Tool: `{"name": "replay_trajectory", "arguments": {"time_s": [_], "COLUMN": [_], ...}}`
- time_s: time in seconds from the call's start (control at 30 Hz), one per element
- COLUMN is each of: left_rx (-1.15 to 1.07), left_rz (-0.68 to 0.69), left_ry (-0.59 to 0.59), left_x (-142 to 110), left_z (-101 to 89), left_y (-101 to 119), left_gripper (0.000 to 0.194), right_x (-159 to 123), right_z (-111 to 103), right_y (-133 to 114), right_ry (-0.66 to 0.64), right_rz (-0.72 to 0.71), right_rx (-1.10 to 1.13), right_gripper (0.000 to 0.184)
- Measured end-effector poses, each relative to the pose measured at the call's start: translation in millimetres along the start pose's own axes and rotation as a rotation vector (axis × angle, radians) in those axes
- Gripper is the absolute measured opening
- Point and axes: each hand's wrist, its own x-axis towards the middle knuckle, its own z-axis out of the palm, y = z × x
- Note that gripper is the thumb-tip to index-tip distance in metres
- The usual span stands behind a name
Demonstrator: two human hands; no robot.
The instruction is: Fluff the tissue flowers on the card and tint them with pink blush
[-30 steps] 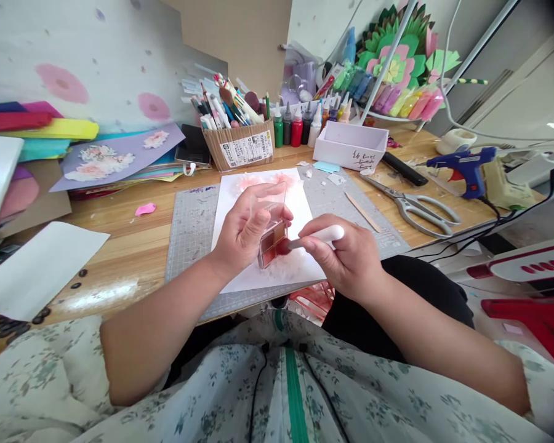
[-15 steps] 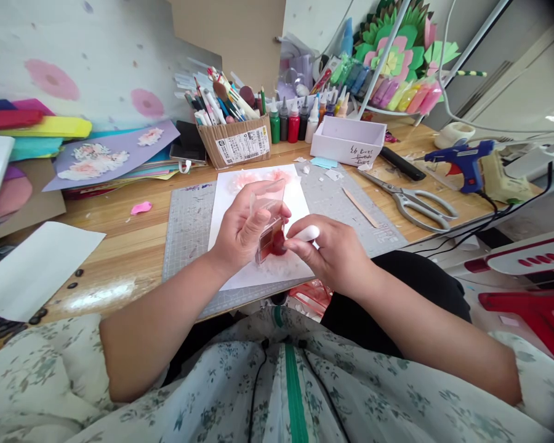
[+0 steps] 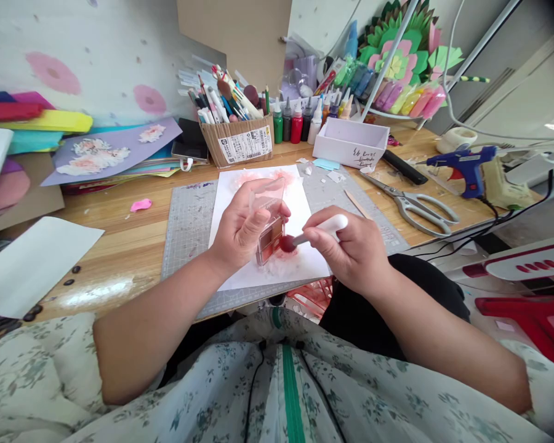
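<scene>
Apparently gathering colour, the right hand (image 3: 357, 249) pinches a brush (image 3: 300, 239) beside the open makeup palette (image 3: 271, 239) the left hand (image 3: 240, 231) grips above white paper (image 3: 253, 278), and the next move seems to call for lightness.

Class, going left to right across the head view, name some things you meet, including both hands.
Loose white paper, pink scrap, left hand holding the palette, right hand holding the brush, blue glue gun.
</scene>
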Motion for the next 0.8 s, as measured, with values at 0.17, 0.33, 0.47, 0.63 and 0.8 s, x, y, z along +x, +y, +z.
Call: {"name": "replay_trajectory", "arguments": {"time_s": [0.17, 0.33, 0.47, 0.63, 0.8], "left_rx": [0.007, 0.023, 0.003, -0.068, -0.047], "left_rz": [-0.003, -0.022, -0.068, -0.147, -0.182], "left_ry": [0.031, 0.136, 0.199, 0.317, 0.344], "left_x": [0.6, 2.6, 5.5, 8.8, 8.1], "left_z": [-4.0, -14.4, -19.1, -20.1, -20.0], "left_y": [3.3, 0.6, -4.7, -8.0, -1.9], "left_gripper": [0.052, 0.047, 0.043, 0.045, 0.049], "right_x": [-0.2, -4.0, -6.5, -5.7, 2.0], "right_z": [-1.6, -3.8, -1.2, 2.6, 6.7], "right_y": [1.1, 8.7, 9.9, 8.2, 3.5], "right_ry": [-0.041, 0.009, -0.066, -0.066, -0.045], "right_rz": [-0.001, 0.151, 0.136, 0.196, 0.161], "right_rx": [0.06, 0.018, 0.081, 0.107, 0.165], "right_gripper": [0.024, 0.025, 0.023, 0.024, 0.024]}}
